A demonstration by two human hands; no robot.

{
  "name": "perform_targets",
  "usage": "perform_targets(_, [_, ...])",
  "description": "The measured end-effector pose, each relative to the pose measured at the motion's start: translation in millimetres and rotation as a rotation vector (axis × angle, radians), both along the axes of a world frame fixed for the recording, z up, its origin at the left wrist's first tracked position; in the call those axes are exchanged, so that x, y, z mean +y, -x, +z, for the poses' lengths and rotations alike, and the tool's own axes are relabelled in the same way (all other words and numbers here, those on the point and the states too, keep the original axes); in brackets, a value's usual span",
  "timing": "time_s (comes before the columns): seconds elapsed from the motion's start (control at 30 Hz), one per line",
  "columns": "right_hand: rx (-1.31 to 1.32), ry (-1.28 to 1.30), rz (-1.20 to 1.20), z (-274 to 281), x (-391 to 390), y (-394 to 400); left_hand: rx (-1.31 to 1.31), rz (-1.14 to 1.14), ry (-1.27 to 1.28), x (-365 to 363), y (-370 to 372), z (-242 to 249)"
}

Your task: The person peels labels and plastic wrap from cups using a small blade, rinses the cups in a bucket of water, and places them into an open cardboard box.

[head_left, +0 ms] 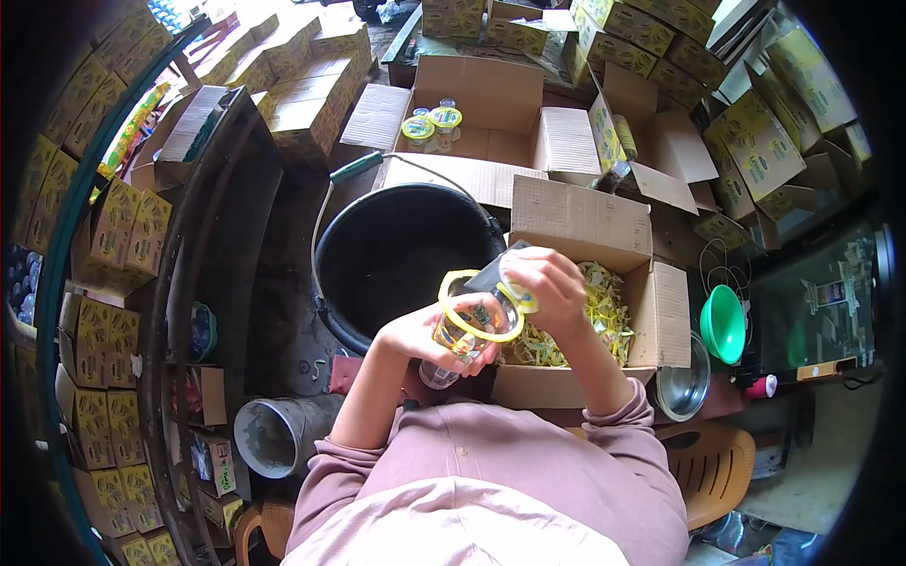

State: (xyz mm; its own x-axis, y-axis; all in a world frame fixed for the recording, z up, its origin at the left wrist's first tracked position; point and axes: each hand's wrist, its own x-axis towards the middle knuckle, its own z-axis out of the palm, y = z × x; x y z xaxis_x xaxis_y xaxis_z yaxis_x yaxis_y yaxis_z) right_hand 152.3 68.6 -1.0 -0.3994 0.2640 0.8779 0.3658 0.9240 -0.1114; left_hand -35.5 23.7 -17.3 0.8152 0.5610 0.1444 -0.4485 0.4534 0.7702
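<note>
We hold a small clear plastic cup in front of our chest, just above the near wall of an open cardboard box. Our left hand is wrapped around the cup from below and the left, fingers closed on its printed side, so that its long axis tilts, the mouth toward the upper right and the base down toward us. Our right hand comes in from the right and sits at the mouth, fingers pinched on the foil lid, which stands partly lifted off the yellow rim. So the lid lies up and to the right of the left grip, and the right hand is the nearer one to it.

Directly under the right hand the box is filled with a heap of yellow and white scraps. To the left of the cup, just beyond our left hand, stands a big black bucket, its inside dark; we cannot tell what it holds. A second open box farther away carries a few sealed cups with yellow-green lids. A metal bowl and a green funnel sit to the right. Stacked cartons crowd every side; the open room is above the bucket and the near box.
</note>
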Motion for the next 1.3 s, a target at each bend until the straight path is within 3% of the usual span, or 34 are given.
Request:
perform_targets(0.13, [0.157, 0.152, -0.285, -12, -2, -24, 0.118, 0.099, -0.048, 2, 10, -1])
perform_targets(0.23, [0.304, 0.333, -0.504, -34, -4, -50, 0.241, 0.341, -0.225, 6, 18, -2])
perform_targets(0.3, [0.387, 0.663, -0.567, -81, -5, -86, 0.276, 0.442, -0.222, 8, 23, -2])
perform_targets(0.33, [0.271, 1.001, -0.621, -76, -13, -95, 0.292, 0.490, -0.256, 10, 25, -5])
perform_targets(0.37, [-0.278, 1.080, -0.956, -102, -14, -117, 0.308, 0.538, -0.289, 12, 25, -8])
perform_targets(0.43, [-0.490, 1.128, -1.042, -111, -26, -125, 0.400, 0.666, -0.323, 13, 23, -8])
perform_targets(0.53, [-0.270, 1.233, -0.780, -112, -34, -128, 0.469, 0.814, -0.431, 18, 20, -14])
perform_targets(0.7, [0.487, 1.446, -0.259, -134, -50, -65, 0.604, 0.968, -0.639, 22, 14, -22])
perform_targets(0.8, [0.416, 1.564, -0.271, -146, -60, -39, 0.713, 1.006, -0.827, 22, 12, -17])
perform_targets(1.07, [0.351, 1.638, -0.212, -170, -73, -43, 0.703, 0.972, -0.926, 17, 22, -2])
perform_targets(1.3, [0.218, 1.702, -0.275, -146, -72, -37, 0.684, 0.983, -1.012, 18, 17, 5])
